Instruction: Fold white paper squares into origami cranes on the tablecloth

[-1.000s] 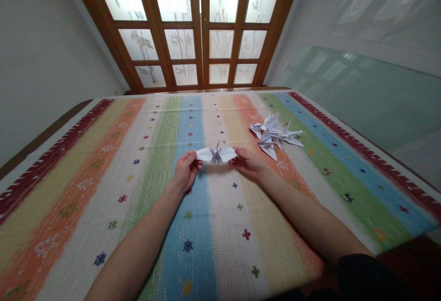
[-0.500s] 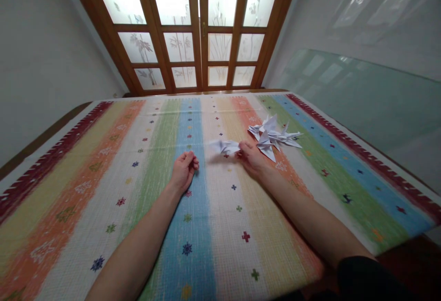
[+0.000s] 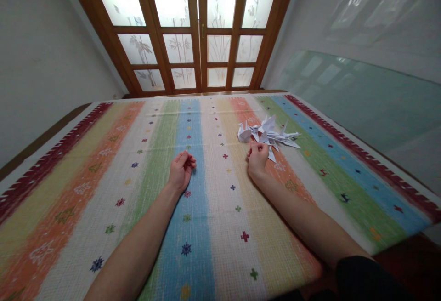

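White folded paper cranes [image 3: 272, 134] lie bunched on the striped tablecloth, right of centre. At the left side of the bunch is one more paper crane [image 3: 245, 133]. My right hand [image 3: 258, 156] is closed in a pinch at this crane's near end, touching the bunch's front edge; the fingertips are partly hidden. My left hand [image 3: 182, 167] rests on the blue stripe with its fingers curled together. Nothing shows in it.
A striped tablecloth [image 3: 148, 227] with small printed motifs covers the table. Beyond its far edge stand wooden doors [image 3: 200, 57] with frosted panes. A glass panel [image 3: 351, 94] leans along the right wall.
My right hand has carried the paper crane right and slightly away from me, from mid-table to the left side of the bunch. My left hand has barely moved.
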